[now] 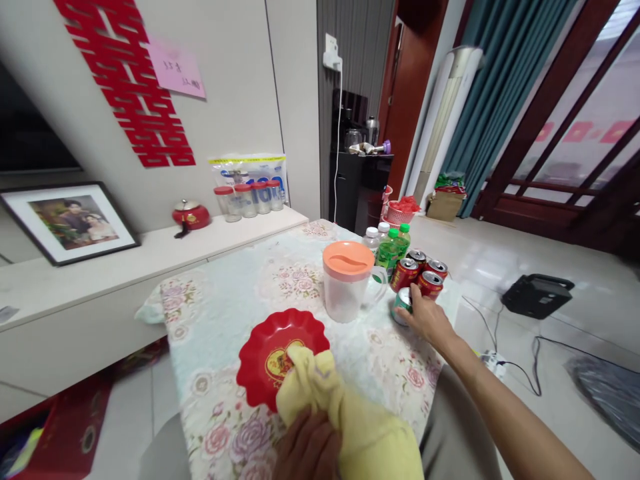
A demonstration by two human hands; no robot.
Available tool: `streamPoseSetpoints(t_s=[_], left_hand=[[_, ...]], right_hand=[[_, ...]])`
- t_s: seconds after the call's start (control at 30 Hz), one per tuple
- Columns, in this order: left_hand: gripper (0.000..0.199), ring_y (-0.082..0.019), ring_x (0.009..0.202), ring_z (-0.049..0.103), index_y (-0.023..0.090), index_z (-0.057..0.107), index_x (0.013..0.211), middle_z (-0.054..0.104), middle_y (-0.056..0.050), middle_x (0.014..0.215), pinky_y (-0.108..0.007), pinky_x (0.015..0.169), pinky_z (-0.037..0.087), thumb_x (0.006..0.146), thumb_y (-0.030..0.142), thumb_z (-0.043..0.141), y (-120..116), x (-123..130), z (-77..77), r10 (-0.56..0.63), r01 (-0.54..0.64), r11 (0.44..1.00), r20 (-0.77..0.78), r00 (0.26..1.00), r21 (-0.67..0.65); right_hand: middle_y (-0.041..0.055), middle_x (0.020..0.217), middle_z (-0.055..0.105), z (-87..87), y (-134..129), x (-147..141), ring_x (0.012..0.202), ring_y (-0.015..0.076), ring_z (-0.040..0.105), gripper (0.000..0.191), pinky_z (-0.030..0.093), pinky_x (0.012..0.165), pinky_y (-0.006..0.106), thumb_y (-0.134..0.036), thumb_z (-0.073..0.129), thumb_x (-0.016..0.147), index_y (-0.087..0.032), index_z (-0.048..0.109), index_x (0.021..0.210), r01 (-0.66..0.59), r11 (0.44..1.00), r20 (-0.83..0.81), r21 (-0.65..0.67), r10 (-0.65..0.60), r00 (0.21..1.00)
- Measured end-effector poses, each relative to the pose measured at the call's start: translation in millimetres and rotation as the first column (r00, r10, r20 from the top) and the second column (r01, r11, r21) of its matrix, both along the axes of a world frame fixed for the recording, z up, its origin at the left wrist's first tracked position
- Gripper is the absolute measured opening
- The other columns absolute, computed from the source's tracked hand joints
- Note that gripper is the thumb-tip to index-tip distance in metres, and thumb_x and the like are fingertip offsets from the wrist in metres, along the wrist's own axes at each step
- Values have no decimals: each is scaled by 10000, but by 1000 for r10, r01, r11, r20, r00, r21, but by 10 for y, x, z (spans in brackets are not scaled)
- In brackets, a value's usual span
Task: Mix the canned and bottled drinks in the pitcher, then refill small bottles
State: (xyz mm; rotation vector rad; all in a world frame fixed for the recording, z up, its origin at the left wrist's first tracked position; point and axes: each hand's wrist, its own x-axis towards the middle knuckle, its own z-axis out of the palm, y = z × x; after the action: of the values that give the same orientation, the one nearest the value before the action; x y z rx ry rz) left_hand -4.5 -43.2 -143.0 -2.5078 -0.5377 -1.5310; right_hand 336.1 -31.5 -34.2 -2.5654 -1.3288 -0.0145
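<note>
At the table's near edge, my left hand [309, 443] is closed on a crumpled yellow cloth [373, 427], which partly covers a red scalloped plate [257, 350]. My right hand [429, 319] reaches over the right side of the table, thumb and fingers around a small green-and-white can [401, 308] standing on the tablecloth. Just behind it stand several red drink cans [405, 273]. To the left of the small can is a translucent pitcher [343, 298] with an orange lid and a clear handle.
Green-capped bottles [387, 255] and white-capped bottles [371, 239] stand behind the pitcher. A floral tablecloth [220, 320] covers the table. On the white cabinet [165, 243] are a framed photo [70, 223], a red pot [193, 217] and red-lidded jars [245, 201]. A black device [537, 295] sits on the floor.
</note>
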Motion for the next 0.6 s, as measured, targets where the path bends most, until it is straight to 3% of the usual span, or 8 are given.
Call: streamPoseSetpoints(t_s=[0.1, 0.17, 0.23, 0.3, 0.4, 0.5, 0.6], left_hand=[[353, -110, 705, 698, 214, 627, 876, 680, 31, 684, -307, 1005, 496, 1017, 68, 339, -78, 86, -10, 19, -21, 1000, 141, 990, 17], [359, -104, 644, 667, 213, 623, 856, 665, 38, 653, -293, 932, 507, 1026, 81, 335, -122, 128, 52, 23, -22, 1000, 152, 988, -9], [347, -100, 625, 652, 206, 627, 848, 668, 39, 647, -286, 880, 511, 1025, 90, 352, -155, 131, 172, 8, -4, 999, 110, 994, -40], [337, -106, 653, 666, 205, 639, 847, 687, 37, 663, -294, 876, 511, 1033, 133, 367, -178, 86, 310, -7, 11, 998, 54, 998, -65], [350, -161, 838, 718, 209, 678, 934, 748, -13, 797, -336, 908, 528, 1062, 312, 369, -167, -86, 440, 22, -20, 996, 24, 999, -89], [257, -207, 1028, 692, 185, 676, 1146, 755, -95, 1054, -356, 904, 556, 1011, 224, 461, -43, -355, 426, 218, -216, 958, -11, 976, -187], [413, -274, 1196, 618, 237, 665, 1266, 696, -112, 1281, -449, 974, 544, 930, 65, 498, 189, -615, 330, 461, -487, 840, -160, 873, -240]], right_hand=[[261, 1026, 712, 133, -75, -44, 928, 448, 712, 607, 487, 770, 487, -368, 752, 815, -79, 590, 1324, 4, 999, -2, 36, -4, 1000], [277, 1104, 687, 252, -100, -73, 1036, 487, 677, 505, 490, 825, 550, -377, 730, 808, -104, 653, 1226, -31, 993, -15, 113, 33, 999], [240, 1159, 687, 355, -65, -100, 1126, 454, 651, 466, 489, 908, 556, -429, 683, 833, -146, 675, 1203, -96, 961, -90, 260, 123, 988], [177, 1165, 718, 409, 42, -133, 1105, 378, 675, 504, 504, 955, 515, -528, 664, 838, -190, 678, 1213, -128, 895, -215, 427, 238, 947], [131, 1107, 765, 381, 294, -217, 985, 311, 718, 544, 553, 898, 461, -647, 674, 812, -206, 706, 1129, -68, 807, -395, 587, 359, 845], [85, 869, 759, 275, 561, -344, 821, 251, 710, 530, 573, 777, 395, -721, 606, 838, -204, 699, 907, 34, 739, -513, 673, 433, 742], [-5, 617, 609, 176, 758, -490, 564, 157, 567, 560, 518, 594, 311, -773, 554, 834, -224, 590, 730, 170, 665, -579, 728, 462, 672]])
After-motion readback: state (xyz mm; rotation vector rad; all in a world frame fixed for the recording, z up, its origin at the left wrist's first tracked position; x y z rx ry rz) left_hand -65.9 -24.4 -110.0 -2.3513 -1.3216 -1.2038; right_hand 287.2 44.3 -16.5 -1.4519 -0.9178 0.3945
